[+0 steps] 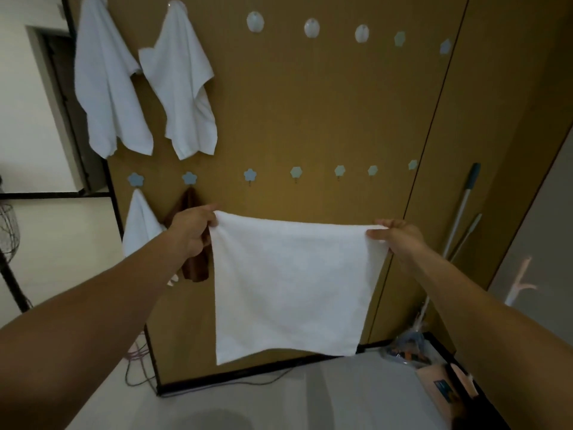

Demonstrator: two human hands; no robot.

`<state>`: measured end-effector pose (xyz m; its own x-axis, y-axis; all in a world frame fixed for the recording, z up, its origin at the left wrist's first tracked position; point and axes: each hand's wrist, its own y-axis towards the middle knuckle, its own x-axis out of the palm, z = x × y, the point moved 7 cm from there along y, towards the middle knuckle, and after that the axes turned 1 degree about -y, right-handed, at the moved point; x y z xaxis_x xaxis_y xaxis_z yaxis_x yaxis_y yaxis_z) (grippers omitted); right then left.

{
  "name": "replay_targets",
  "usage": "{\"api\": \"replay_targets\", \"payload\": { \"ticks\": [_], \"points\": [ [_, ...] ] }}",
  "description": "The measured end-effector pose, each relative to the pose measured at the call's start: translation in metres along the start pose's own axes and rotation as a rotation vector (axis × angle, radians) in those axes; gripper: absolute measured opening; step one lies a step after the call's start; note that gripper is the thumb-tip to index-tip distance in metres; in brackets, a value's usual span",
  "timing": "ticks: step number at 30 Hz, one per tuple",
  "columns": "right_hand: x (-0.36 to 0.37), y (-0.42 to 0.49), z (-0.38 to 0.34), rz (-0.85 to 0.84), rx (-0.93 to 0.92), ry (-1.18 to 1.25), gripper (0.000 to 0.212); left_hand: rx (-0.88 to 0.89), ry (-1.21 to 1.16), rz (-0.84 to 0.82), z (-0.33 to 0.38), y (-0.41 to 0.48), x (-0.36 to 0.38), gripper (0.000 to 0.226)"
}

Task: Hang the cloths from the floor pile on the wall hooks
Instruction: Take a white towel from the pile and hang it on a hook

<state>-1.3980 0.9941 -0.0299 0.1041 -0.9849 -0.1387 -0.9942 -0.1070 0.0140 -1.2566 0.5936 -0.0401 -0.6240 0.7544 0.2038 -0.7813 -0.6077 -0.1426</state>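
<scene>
Pinches with the fingers point(213, 216) of the left hand point(192, 234) the top left corner of a plain white square terry cloth point(288, 290), thumb and fingertips clamped on the fabric. Pinches the top right corner the same way with the fingers point(376, 234) of the right hand point(395, 243), thumb in front, closed on the hem. Holds the top edge stretched almost level between both hands, arms reaching forward, letting the cloth hang flat and open, well above the pale grey floor point(310, 395).

Holds it up in front of an ochre-brown wooden wall panel point(310, 103), just below a row of small blue flower-shaped hooks point(250, 174).

Behind the left hand, on the two leftmost flower hooks: a small white hung cloth point(139, 225) and, beside it, a dark brown hung cloth point(193, 268), partly hidden by the wrist.

Higher on the panel: a row of round translucent hooks point(312, 27), and to their left two large white hung towels point(105, 88), side by side and touching.

Off to the right, leaning against the wall: two long grey mop poles point(462, 209). At their foot, a crumpled clear plastic bag point(406, 346); contents too blurred to tell.
</scene>
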Motion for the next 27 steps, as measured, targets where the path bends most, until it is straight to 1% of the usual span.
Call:
{"api": "replay_targets", "payload": {
  "ticks": [3,6,8,10,11,14,15,16,18,19,21,22,23,25,27],
  "points": [
    [0.005,0.004,-0.005,-0.045,-0.027,-0.14,0.042,0.006,0.043,0.064,0.002,-0.005,0.0,0.054],
    [0.008,0.008,-0.007,-0.085,-0.065,-0.27,0.042,0.022,0.153,0.131,0.006,-0.012,-0.002,0.053],
    [0.01,0.011,-0.006,-0.101,-0.078,-0.348,0.051,0.016,0.252,0.138,0.006,-0.015,-0.003,0.053],
    [0.012,0.012,-0.005,-0.125,-0.089,-0.423,0.059,-0.008,0.375,0.104,0.004,-0.02,0.001,0.05],
    [0.013,0.013,-0.005,-0.132,-0.097,-0.448,0.057,-0.022,0.441,0.073,0.003,-0.024,0.004,0.044],
    [0.014,0.013,-0.005,-0.112,-0.136,-0.467,0.035,-0.045,0.596,-0.02,-0.003,-0.034,0.013,0.024],
    [0.014,0.013,-0.004,-0.1,-0.141,-0.466,0.035,-0.04,0.624,-0.03,-0.005,-0.036,0.014,0.023],
    [0.013,0.013,-0.003,-0.083,-0.134,-0.46,0.041,-0.016,0.642,-0.024,-0.006,-0.037,0.015,0.025],
    [0.011,0.013,0.001,-0.049,-0.103,-0.443,0.054,0.089,0.681,0.012,0.0,-0.038,0.018,0.022],
    [0.011,0.013,0.002,-0.036,-0.087,-0.432,0.052,0.14,0.714,0.033,0.004,-0.039,0.021,0.019],
    [0.01,0.014,0.002,-0.021,-0.08,-0.432,0.031,0.216,0.816,0.11,0.01,-0.042,0.025,0.023],
    [0.011,0.013,-0.001,-0.011,-0.101,-0.443,0.026,0.256,0.869,0.173,0.014,-0.044,0.027,0.027],
    [0.011,0.011,-0.006,0.008,-0.138,-0.459,0.026,0.315,0.886,0.226,0.019,-0.047,0.031,0.028],
    [0.011,0.008,-0.016,0.057,-0.22,-0.441,0.022,0.465,0.788,0.24,0.027,-0.054,0.043,0.024],
    [0.009,0.005,-0.023,0.072,-0.281,-0.338,0.014,0.531,0.675,0.231,0.031,-0.059,0.052,0.026]
  ]
}}
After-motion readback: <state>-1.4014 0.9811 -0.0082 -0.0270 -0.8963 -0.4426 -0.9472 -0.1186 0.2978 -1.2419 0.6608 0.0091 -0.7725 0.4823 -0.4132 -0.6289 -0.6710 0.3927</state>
